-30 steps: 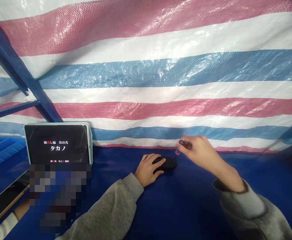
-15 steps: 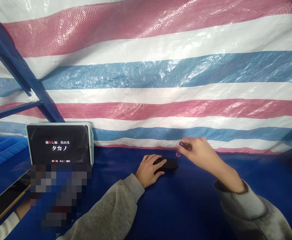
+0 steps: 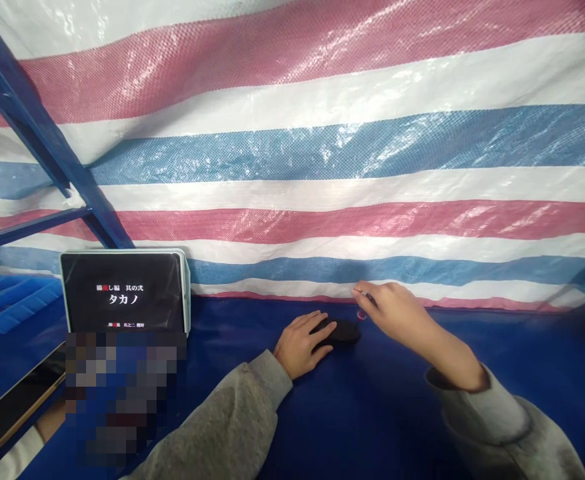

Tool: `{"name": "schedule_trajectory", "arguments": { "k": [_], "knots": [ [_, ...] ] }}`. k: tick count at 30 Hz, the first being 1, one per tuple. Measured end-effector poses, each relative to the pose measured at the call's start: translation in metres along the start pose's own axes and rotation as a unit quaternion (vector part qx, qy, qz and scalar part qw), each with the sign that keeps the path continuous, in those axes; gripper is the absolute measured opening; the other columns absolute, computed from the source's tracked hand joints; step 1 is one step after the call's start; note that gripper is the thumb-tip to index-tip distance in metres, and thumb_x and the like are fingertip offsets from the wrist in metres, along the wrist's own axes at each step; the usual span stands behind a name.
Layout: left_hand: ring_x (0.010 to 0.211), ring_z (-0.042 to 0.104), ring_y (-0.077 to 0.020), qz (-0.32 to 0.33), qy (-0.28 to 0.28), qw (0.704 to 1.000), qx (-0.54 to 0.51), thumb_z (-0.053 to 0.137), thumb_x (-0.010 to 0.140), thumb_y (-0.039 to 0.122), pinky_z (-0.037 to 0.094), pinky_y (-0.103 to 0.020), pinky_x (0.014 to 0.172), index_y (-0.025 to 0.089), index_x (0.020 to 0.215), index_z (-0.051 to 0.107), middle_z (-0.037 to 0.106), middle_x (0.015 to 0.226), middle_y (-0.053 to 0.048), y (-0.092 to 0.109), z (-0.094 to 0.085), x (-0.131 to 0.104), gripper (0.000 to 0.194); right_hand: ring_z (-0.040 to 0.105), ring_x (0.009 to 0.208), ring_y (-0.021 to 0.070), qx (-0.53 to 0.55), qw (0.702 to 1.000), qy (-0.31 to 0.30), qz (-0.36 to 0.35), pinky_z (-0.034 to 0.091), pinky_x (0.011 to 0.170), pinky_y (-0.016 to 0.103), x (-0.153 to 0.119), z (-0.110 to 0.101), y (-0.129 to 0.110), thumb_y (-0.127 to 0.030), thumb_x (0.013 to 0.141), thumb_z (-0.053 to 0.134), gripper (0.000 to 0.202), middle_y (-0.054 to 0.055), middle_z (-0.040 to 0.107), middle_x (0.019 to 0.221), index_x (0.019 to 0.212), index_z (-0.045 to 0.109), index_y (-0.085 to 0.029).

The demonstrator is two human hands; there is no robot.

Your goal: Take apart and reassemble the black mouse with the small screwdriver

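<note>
A black, rounded, mouse-shaped object lies on the blue table surface. My left hand grips it from its left end, fingers over the top and thumb along the near side, holding it against the table. Above its right end, my right hand is closed round the handle of a small screwdriver. The handle is mostly hidden by my fingers; a reddish collar shows below them. The tool points down at the object's right end, but I cannot tell whether the tip sits in a screw.
A tablet in a pale case stands at the left. Nearer lies a phone, with another person's hand beside it and a blurred patch. A blue compartment tray and blue metal frame are farther left; a striped tarp hangs behind.
My right hand has turned and lowered slightly round the screwdriver, so less of the handle shows. My left hand keeps its hold. The whole view has shifted a little.
</note>
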State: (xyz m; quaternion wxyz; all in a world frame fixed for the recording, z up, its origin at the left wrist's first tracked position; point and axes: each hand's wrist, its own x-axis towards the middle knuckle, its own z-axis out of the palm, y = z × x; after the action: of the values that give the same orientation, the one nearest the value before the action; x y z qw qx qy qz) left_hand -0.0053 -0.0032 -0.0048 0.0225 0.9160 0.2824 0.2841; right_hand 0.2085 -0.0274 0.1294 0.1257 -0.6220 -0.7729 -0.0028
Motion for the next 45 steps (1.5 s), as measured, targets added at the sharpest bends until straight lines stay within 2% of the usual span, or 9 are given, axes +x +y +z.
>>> {"name": "schedule_trajectory", "arguments": {
  "k": [2,7,12,18,22,26,32,41,45],
  "knots": [
    [0.131,0.046,-0.0265,0.003,-0.001,1.0,-0.004,0.051,0.094,0.032,0.045,-0.045,0.104,0.024,0.136,0.049,0.051,0.139,-0.009,0.0019,-0.0016,0.0002,0.043,0.061,0.065,0.0201,-0.008,1.0,-0.011,0.0,0.031,0.058,0.028,-0.0019,-0.0009,-0.0004,-0.038,0.097,0.028,0.036,0.003,0.065,0.065,0.085,0.058,-0.022],
    [0.133,0.043,-0.0262,0.006,-0.007,1.0,-0.001,0.047,0.095,0.027,0.045,-0.046,0.104,0.024,0.137,0.047,0.049,0.14,-0.009,0.0048,-0.0031,0.0,0.043,0.062,0.073,0.0183,0.003,0.999,-0.019,-0.033,0.033,0.063,0.028,-0.004,-0.0023,0.0031,-0.023,0.093,0.032,0.025,0.003,0.068,0.081,0.086,0.056,-0.021],
    [0.131,0.045,-0.0263,0.007,-0.006,1.0,0.001,0.047,0.095,0.027,0.044,-0.047,0.105,0.025,0.136,0.048,0.05,0.139,-0.008,0.0049,-0.003,0.0006,0.041,0.061,0.065,0.0202,-0.011,1.0,-0.023,0.005,0.031,0.058,0.029,-0.0026,0.0009,0.0065,-0.039,0.098,0.026,0.036,0.003,0.064,0.064,0.092,0.058,-0.021],
    [0.13,0.045,-0.0264,0.012,-0.009,1.0,0.002,0.048,0.095,0.026,0.043,-0.046,0.105,0.024,0.136,0.049,0.05,0.139,-0.009,0.0035,-0.0009,0.0004,0.042,0.062,0.073,0.0177,-0.001,0.999,-0.012,-0.03,0.035,0.064,0.028,-0.004,0.0,0.0077,-0.021,0.093,0.032,0.026,0.004,0.068,0.083,0.087,0.058,-0.021],
    [0.131,0.045,-0.0262,0.016,-0.006,1.0,0.003,0.048,0.095,0.026,0.043,-0.047,0.105,0.025,0.137,0.048,0.049,0.14,-0.009,0.0028,-0.0004,0.0001,0.042,0.063,0.068,0.0184,0.02,0.999,-0.026,-0.027,0.035,0.063,0.027,-0.0036,-0.0015,0.0076,-0.032,0.098,0.03,0.032,0.002,0.067,0.069,0.09,0.06,-0.021],
    [0.131,0.045,-0.026,0.017,-0.003,1.0,0.004,0.047,0.096,0.027,0.043,-0.047,0.105,0.027,0.138,0.046,0.048,0.141,-0.008,0.0022,-0.0003,0.0006,0.042,0.062,0.066,0.0197,0.005,0.999,-0.03,-0.015,0.033,0.059,0.028,-0.0047,-0.0034,0.0021,-0.04,0.098,0.031,0.036,0.004,0.067,0.067,0.087,0.06,-0.021],
    [0.13,0.046,-0.0263,0.012,-0.008,1.0,0.005,0.047,0.096,0.028,0.044,-0.047,0.104,0.026,0.138,0.047,0.05,0.139,-0.009,0.0021,0.0007,0.0001,0.042,0.061,0.074,0.017,0.003,0.999,-0.018,-0.037,0.035,0.064,0.027,-0.0062,-0.0043,0.0015,-0.017,0.091,0.035,0.024,0.006,0.067,0.089,0.09,0.058,-0.019],
    [0.13,0.046,-0.0269,0.013,-0.006,1.0,0.005,0.048,0.096,0.028,0.044,-0.047,0.104,0.026,0.136,0.049,0.05,0.139,-0.009,0.0025,-0.0007,0.0003,0.041,0.064,0.071,0.0218,-0.002,1.0,-0.02,-0.016,0.035,0.062,0.028,-0.0029,0.0024,0.0076,-0.044,0.097,0.034,0.037,0.003,0.067,0.067,0.096,0.063,-0.022],
    [0.13,0.046,-0.0263,0.008,-0.011,1.0,0.007,0.047,0.097,0.03,0.045,-0.047,0.104,0.027,0.137,0.047,0.05,0.14,-0.008,0.0015,0.0002,0.0003,0.041,0.063,0.07,0.02,0.021,0.999,-0.021,-0.014,0.035,0.062,0.028,-0.0046,0.0017,0.0052,-0.034,0.097,0.032,0.03,0.004,0.069,0.076,0.098,0.058,-0.021]
  ]
}}
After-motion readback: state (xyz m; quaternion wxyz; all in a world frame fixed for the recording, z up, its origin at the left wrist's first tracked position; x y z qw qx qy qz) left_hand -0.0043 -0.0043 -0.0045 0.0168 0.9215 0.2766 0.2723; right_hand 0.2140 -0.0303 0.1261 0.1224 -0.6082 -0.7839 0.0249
